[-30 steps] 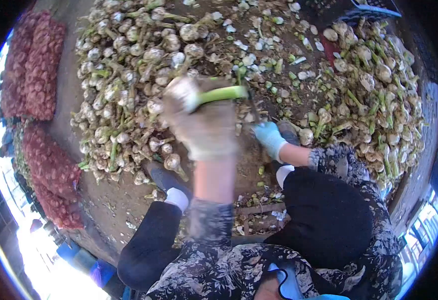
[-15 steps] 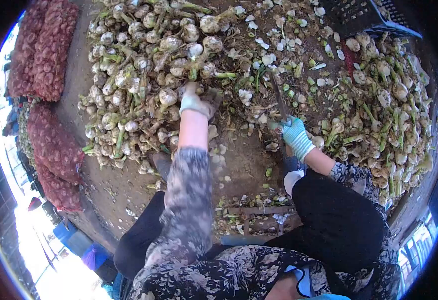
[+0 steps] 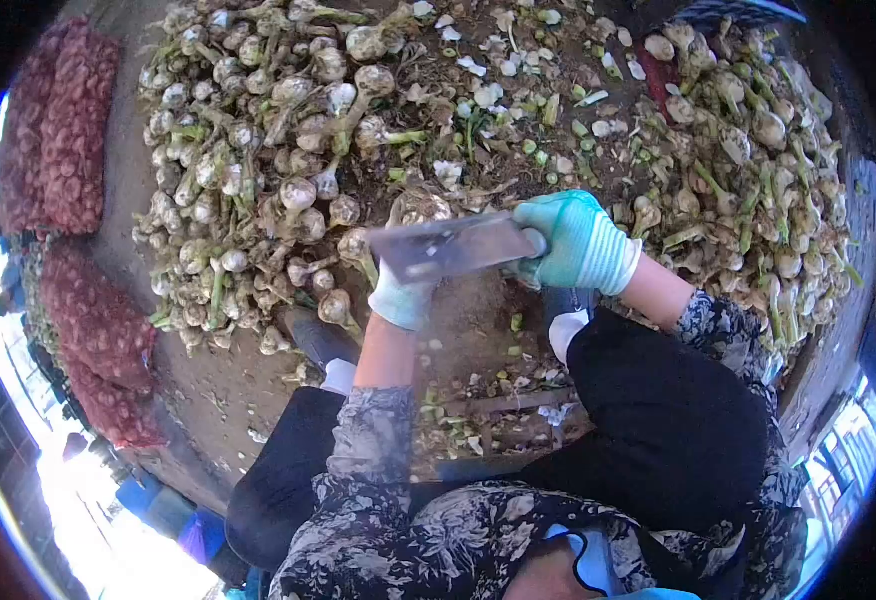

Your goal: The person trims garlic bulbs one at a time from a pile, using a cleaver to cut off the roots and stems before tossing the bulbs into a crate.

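Observation:
My right hand (image 3: 573, 245), in a green-and-white glove, is closed around the handle of a broad-bladed knife (image 3: 458, 245). The flat of the blade faces up and crosses in front of my left hand (image 3: 401, 298), which wears a pale glove. The blade hides most of the left fingers. Just beyond the blade, a garlic bulb (image 3: 423, 206) shows in the left hand's grip. A heap of garlic with stems (image 3: 258, 150) lies on the ground ahead and to the left.
More stemmed garlic (image 3: 758, 180) is piled at the right. Red mesh sacks of garlic (image 3: 58, 130) lie at the far left. Cut stems and peel (image 3: 558, 100) litter the ground between the piles. A dark crate (image 3: 728, 12) shows at the top right.
My left hand has drawn back from the heap towards me, with a garlic bulb. My right hand has risen and swung the knife leftwards, over the left hand.

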`<state>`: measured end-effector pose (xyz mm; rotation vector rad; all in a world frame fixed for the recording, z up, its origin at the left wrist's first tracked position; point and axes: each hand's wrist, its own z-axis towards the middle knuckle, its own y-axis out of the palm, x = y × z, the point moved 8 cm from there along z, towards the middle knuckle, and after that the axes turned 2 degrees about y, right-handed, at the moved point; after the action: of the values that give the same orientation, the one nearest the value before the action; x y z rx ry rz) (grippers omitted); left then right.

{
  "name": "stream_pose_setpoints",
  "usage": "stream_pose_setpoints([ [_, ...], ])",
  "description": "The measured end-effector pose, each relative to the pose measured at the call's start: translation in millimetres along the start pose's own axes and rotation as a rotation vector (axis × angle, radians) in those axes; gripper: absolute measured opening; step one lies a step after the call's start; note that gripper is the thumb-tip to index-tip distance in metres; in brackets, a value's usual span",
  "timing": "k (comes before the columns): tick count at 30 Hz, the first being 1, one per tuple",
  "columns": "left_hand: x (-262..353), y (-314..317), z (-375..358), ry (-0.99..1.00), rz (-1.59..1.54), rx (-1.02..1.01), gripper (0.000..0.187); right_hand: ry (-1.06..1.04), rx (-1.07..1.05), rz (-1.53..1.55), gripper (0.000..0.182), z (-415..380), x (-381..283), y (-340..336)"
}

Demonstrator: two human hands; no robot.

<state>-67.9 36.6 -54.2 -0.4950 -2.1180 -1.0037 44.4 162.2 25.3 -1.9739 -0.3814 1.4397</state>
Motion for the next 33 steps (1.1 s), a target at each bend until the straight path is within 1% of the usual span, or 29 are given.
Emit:
stream_pose_setpoints([
  [1, 6, 10, -3, 0.026, -0.001, 0.005, 0.064, -0.020, -0.036, -0.050, 0.027, 6, -5, 5],
  [2, 11, 20, -6, 0.053, -0.001, 0.010, 0.065, 0.009, -0.077, -0.069, 0.027, 7, -2, 9],
  [4, 16, 26, -5, 0.094, 0.160, 0.020, 0.065, 0.066, -0.165, -0.109, 0.027, 8, 5, 16],
  [5, 18, 22, -5, 0.187, 0.454, 0.024, 0.063, 0.073, -0.215, -0.127, 0.028, 7, 5, 19],
  [7, 19, 16, -2, 0.252, 0.771, 0.007, 0.063, 0.079, -0.260, -0.155, 0.029, 4, 7, 21],
  [8, 12, 13, -6, 0.194, 0.663, -0.002, 0.060, 0.081, -0.282, -0.170, 0.030, 2, 7, 23],
  [9, 13, 20, -10, 0.137, 0.554, -0.004, 0.057, 0.081, -0.257, -0.139, 0.031, 0, 5, 20],
  [10, 14, 26, -14, 0.081, 0.446, 0.000, 0.054, 0.200, -0.267, -0.143, 0.031, -2, 18, 21],
  [12, 23, 36, -21, 0.309, 0.496, -0.062, 0.049, 0.426, -0.278, -0.162, 0.031, -3, 57, 21],
  [13, 28, 39, -21, 0.433, 0.521, -0.102, 0.047, 0.517, -0.173, -0.163, 0.028, -10, 97, 18],
  [14, 12, 24, -11, 0.243, 0.359, -0.095, 0.041, 0.610, -0.073, -0.156, 0.024, -20, 128, 16],
  [15, 4, 17, -4, 0.060, 0.193, -0.056, 0.035, 0.609, -0.011, -0.025, 0.023, -18, 121, 15],
  [17, 5, 16, 7, -0.032, 0.160, -0.008, 0.024, 0.608, 0.131, 0.233, 0.021, -20, 106, 6],
  [18, 9, 20, 13, -0.077, 0.142, 0.018, 0.023, 0.607, 0.116, 0.214, 0.022, -15, 115, 13],
  [20, 26, 48, 13, -0.132, -0.221, -0.126, 0.019, 0.781, 0.083, 0.104, 0.029, -11, 129, 11],
  [21, 29, 48, 23, -0.059, -0.195, -0.158, 0.024, 0.730, 0.168, 0.381, 0.028, -12, 141, 25],
  [22, 31, 37, 29, -0.012, 0.004, -0.065, 0.028, 0.663, 0.245, 0.656, 0.027, -7, 130, 28],
  [23, 34, 26, 34, 0.031, 0.201, 0.033, 0.032, 0.667, 0.251, 0.708, 0.024, -11, 121, 28],
  [24, 38, 17, 36, 0.070, 0.395, 0.133, 0.036, 0.643, 0.113, 0.492, 0.023, -7, 114, 28],
  [26, 32, 10, 45, -0.075, -0.039, 0.064, 0.038, 0.516, 0.085, 0.402, 0.023, -6, 115, 31],
  [27, 33, 14, 48, -0.157, -0.244, 0.055, 0.039, 0.595, 0.075, 0.459, 0.026, -11, 118, 34],
  [28, 61, 18, 46, 0.091, 0.253, 0.061, 0.036, 0.665, 0.070, 0.511, 0.032, -12, 120, 33],
  [29, 51, 24, 43, -0.083, -0.452, 0.042, 0.030, 0.732, 0.063, 0.562, 0.038, -12, 120, 34],
  [32, 47, 35, 37, -0.151, -0.497, 0.175, 0.015, 0.389, 0.220, 0.663, 0.038, -5, 87, 29],
  [33, 35, 26, 38, -0.156, -0.595, 0.146, 0.018, 0.510, 0.128, 0.753, 0.037, -6, 65, 28],
])
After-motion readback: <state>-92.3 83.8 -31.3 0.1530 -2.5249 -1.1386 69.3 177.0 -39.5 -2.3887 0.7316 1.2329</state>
